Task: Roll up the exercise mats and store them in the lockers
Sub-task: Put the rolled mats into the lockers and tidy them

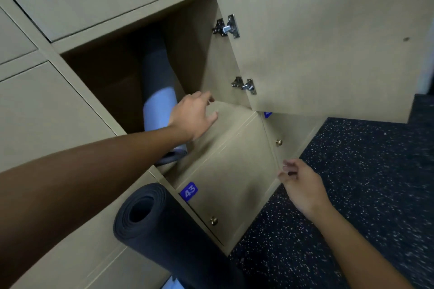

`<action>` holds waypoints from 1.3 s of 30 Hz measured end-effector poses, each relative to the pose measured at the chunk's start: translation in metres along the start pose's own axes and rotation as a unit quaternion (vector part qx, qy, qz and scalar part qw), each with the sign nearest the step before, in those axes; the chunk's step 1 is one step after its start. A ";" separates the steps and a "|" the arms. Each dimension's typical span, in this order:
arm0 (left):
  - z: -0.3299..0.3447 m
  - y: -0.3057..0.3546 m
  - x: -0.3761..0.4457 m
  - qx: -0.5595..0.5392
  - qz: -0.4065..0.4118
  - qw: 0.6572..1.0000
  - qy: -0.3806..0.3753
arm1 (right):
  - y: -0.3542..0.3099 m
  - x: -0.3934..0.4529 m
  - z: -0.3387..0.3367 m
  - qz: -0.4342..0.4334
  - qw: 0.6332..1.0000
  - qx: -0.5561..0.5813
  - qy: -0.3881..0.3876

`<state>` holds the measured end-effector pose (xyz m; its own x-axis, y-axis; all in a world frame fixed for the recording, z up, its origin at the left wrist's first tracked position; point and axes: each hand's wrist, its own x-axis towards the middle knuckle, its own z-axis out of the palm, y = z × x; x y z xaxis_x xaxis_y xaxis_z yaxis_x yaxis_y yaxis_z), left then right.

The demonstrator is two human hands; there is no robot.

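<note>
Both hands hold nothing: the left hand (195, 117) reaches forward at the mouth of the open beige wooden locker (98, 65) with its fingers spread and relaxed, hovering over the lower right corner of the opening just beside the light blue rolled exercise mat (157, 91); whether it touches the mat's near end cannot be told. That blue mat lies inside the locker compartment, running from the dark back of the cavity toward the front, its near end sticking out slightly past the front edge. The right hand (303, 185) hangs lower and well apart from the left, fingers loosely curled and empty, in front of the edge of the closed lockers below and above the black speckled rubber floor (364, 183). The open locker's door (328, 42) stands swung out to the right on two silver metal hinges (226, 27). Below the opening, a closed locker door carries a blue number label reading 43 (189, 191) and a small brass knob (213, 220). A second, dark grey rolled exercise mat (164, 225) stands outside the lockers at the bottom of the view, its spiral end facing up, leaning against the locker fronts beneath the left forearm.
</note>
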<state>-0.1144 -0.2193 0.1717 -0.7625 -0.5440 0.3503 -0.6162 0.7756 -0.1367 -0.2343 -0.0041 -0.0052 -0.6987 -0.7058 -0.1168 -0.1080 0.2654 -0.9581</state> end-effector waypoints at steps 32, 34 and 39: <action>-0.092 0.373 0.116 0.328 0.238 0.914 0.001 | 0.027 -0.075 -0.256 -0.010 0.990 -0.097 0.099; -0.095 0.373 0.117 0.369 0.257 0.893 0.010 | 0.027 -0.072 -0.254 -0.013 0.991 -0.097 0.095; -0.095 0.362 0.108 0.309 0.291 0.904 0.048 | 0.032 -0.072 -0.250 -0.007 0.990 -0.100 0.096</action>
<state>-0.4011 0.0335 0.2480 -0.9907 -0.0486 0.1268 -0.1314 0.5784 -0.8051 -0.3644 0.2196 0.0378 -0.8157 -0.5775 -0.0342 -0.2424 0.3949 -0.8862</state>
